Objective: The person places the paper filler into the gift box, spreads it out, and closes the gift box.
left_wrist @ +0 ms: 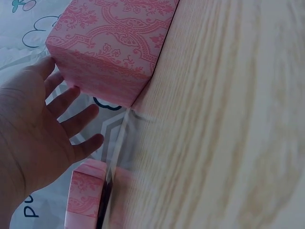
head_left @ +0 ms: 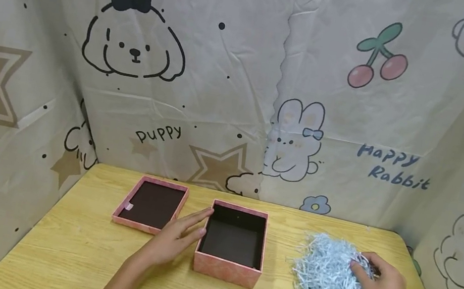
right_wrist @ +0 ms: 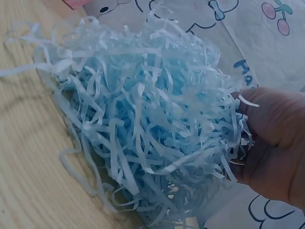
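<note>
A pink patterned box (head_left: pixel 226 269) with a black inside stands upright on the table, its top uncovered. At its left wall is my left hand (head_left: pixel 174 238), fingers spread and fairly straight, fingertips right at the rim and side; the left wrist view shows the hand (left_wrist: pixel 40 119) with its palm free. Over on the right lies a loose heap of light blue shredded paper (head_left: pixel 326 283). My right hand (head_left: pixel 384 287) grips the heap's right edge, thumb on top; in the right wrist view the fingertips are hidden behind the shredded paper (right_wrist: pixel 147 109).
The box's shallow pink lid (head_left: pixel 146 228) lies inside-up behind and left of the left hand, with a small white tag (head_left: pixel 128 207) in it. A printed cloth (head_left: pixel 229 103) hangs behind the wooden table (head_left: pixel 56 258) and along both sides.
</note>
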Demonstrator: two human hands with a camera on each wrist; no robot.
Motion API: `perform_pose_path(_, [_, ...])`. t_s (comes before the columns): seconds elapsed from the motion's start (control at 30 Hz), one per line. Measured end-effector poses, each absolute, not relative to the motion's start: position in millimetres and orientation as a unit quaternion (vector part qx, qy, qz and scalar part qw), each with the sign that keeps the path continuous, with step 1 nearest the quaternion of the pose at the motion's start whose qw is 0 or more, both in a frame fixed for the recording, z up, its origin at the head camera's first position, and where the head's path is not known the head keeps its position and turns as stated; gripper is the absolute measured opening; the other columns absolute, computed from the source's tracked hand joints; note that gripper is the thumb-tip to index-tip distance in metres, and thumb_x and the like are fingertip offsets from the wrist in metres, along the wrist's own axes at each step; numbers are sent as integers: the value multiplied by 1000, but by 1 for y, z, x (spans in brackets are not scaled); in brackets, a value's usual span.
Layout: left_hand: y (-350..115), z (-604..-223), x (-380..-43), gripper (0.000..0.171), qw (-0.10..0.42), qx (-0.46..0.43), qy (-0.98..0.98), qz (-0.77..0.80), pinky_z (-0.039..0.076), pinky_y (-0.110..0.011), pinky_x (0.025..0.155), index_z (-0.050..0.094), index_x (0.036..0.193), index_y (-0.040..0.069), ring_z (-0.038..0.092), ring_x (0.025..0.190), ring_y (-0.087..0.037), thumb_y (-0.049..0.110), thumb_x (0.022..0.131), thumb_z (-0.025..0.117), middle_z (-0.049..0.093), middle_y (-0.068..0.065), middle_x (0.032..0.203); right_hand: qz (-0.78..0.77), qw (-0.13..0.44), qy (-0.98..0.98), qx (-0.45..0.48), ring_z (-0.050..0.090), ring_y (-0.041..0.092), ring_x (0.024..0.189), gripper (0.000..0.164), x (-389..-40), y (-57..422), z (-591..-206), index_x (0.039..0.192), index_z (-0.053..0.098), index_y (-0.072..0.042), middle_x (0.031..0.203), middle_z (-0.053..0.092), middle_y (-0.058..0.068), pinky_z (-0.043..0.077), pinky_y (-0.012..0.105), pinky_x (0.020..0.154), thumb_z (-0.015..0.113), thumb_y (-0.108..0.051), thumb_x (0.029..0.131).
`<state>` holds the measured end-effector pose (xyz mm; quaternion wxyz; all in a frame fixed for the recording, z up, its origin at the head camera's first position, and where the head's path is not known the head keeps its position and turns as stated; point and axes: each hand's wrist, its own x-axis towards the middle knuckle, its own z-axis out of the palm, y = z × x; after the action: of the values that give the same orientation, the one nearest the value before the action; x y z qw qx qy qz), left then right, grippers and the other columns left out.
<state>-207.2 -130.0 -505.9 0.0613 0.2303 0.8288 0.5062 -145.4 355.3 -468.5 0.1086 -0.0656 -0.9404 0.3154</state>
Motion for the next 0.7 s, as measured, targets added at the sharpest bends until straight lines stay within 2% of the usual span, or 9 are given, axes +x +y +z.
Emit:
perform_pose_path(0.17, [-130,-506,-208,56,67,234,824,511,33,-50,124,41,165,26,36,153,-16,36,111,56,36,9,169,335,141,-928,-85,60,54,116,37,-140,350,-461,128,68,5,129,65,35,52,69,90,70,-24,104])
perform_pose_path(0.27, [-129,-506,-209,56,69,232,826,509,33,-49,124,41,165,27,36,153,-15,38,111,56,35,12,168,329,161,-925,-99,63,46,108,33,-139,348,-457,125,70,4,120,69,31,60,43,80,72,-21,103])
perform_pose_path(0.33, [-129,-505,-209,56,70,230,826,509,34,-48,124,41,164,28,37,153,-15,41,111,55,35,14,168,325,173,-924,-105,65,36,101,32,-140,347,-454,123,71,4,116,70,29,55,25,71,73,-20,102])
perform_pose_path(0.4, [-130,-505,-210,57,72,229,827,509,34,-48,124,41,165,29,37,153,-14,43,111,55,35,15,167,328,182,-920,-112,63,16,94,31,-140,346,-453,121,72,3,115,71,28,45,13,63,74,-21,101])
perform_pose_path(0.53, [-131,-506,-209,56,72,230,825,511,36,-51,123,41,165,28,39,152,-17,40,111,55,35,14,168,350,207,-906,-122,47,-14,85,28,-139,342,-451,116,73,2,113,71,26,44,7,63,75,-21,100])
perform_pose_path(0.6, [-131,-507,-209,56,73,227,824,513,36,-51,122,41,165,28,40,152,-17,38,111,55,35,14,168,360,228,-896,-123,46,-19,83,24,-140,339,-449,111,74,2,109,73,22,43,5,65,76,-18,99])
perform_pose_path(0.7, [-130,-507,-208,57,76,225,823,516,37,-50,122,41,165,29,42,150,-17,41,111,55,35,14,168,374,264,-881,-121,50,-19,82,15,-141,336,-445,103,75,1,96,73,0,44,3,67,79,-12,96])
